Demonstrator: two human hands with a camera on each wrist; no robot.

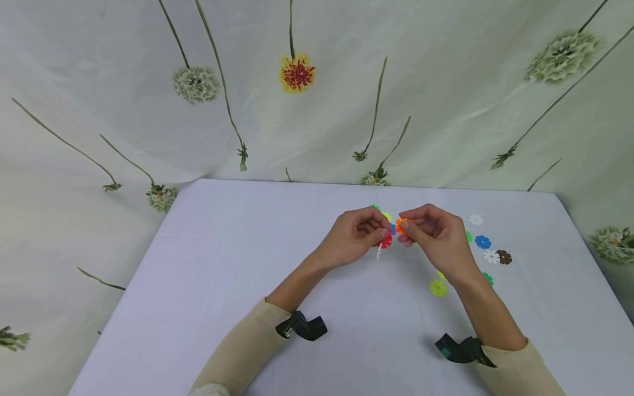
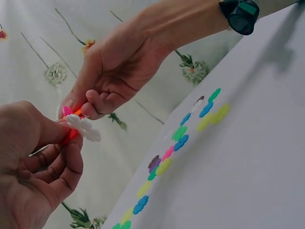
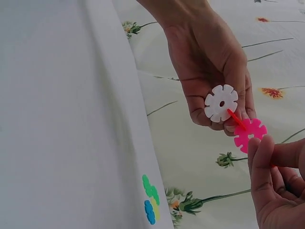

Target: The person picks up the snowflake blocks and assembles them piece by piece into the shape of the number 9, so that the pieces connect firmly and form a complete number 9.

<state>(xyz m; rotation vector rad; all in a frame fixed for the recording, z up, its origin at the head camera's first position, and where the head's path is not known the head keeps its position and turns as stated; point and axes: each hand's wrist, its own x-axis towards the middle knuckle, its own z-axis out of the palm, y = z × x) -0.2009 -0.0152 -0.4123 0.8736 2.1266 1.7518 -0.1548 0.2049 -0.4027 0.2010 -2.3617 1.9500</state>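
My left hand (image 1: 354, 236) pinches a red notched plastic disc (image 1: 386, 242) above the table. A white disc (image 3: 213, 104) is joined to the red one and sticks out from the left fingers. Close beside it, my right hand (image 1: 438, 239) grips an orange disc (image 1: 400, 226) between thumb and fingers. In the right wrist view a pink disc (image 3: 255, 127) stands between the two hands, with the red disc's edge (image 3: 237, 119) meeting it. Fingers hide much of the orange and red discs.
Right of the hands lie loose discs on the white table (image 1: 238, 264): blue (image 1: 482, 242), white (image 1: 491, 257), brown (image 1: 504, 257) and yellow (image 1: 438, 288). Behind the hands lies a green disc (image 1: 375, 208). A flower-patterned cloth (image 1: 327, 132) hangs beyond the far table edge.
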